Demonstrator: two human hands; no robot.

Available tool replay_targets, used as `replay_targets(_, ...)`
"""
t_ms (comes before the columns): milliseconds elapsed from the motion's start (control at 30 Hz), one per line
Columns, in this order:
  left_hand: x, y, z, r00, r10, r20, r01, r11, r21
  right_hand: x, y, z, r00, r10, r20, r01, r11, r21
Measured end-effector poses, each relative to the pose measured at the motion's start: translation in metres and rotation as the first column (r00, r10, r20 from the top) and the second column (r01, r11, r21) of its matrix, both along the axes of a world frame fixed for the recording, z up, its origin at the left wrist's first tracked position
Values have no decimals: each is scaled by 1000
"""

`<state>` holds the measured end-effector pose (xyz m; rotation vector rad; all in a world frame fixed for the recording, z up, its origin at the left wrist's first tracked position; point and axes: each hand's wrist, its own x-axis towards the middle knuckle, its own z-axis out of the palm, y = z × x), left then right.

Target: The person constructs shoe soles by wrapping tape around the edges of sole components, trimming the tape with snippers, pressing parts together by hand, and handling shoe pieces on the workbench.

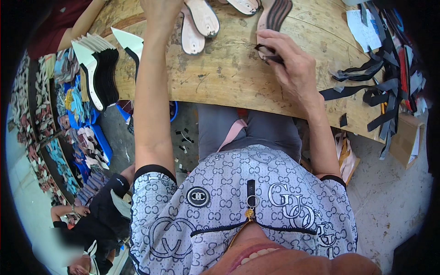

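My right hand [293, 64] bends over the right part of the wooden table, thumb and fingers pinched on a small black strip [274, 57]. That strip lies at the near, rounded end of a pale pink insole [265, 28] with dark-edged insoles [280, 11] stacked against it. Only the back and wrist of my left hand [160, 10] show at the top edge; its fingers are cut off, so what they touch stays hidden. Between my hands lie several pale pink insoles with dark rims, among them one insole [204, 19] overlapping another insole [192, 39].
A fanned stack of white-and-black sole pieces [97, 68] stands at the table's left. Black and grey strips [387, 87] hang over its right edge beside a cardboard box [407, 140]. Another person's arm [87, 20] reaches in at upper left. Racks of shoe parts [46, 123] line the left.
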<state>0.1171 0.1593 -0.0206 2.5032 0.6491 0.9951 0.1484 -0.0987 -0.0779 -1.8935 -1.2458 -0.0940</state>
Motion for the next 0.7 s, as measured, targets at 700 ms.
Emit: replay_targets(700, 3, 121, -80, 769, 62, 637, 631, 88, -771, -7, -30, -30, 936, -342, 78, 341, 940, 25)
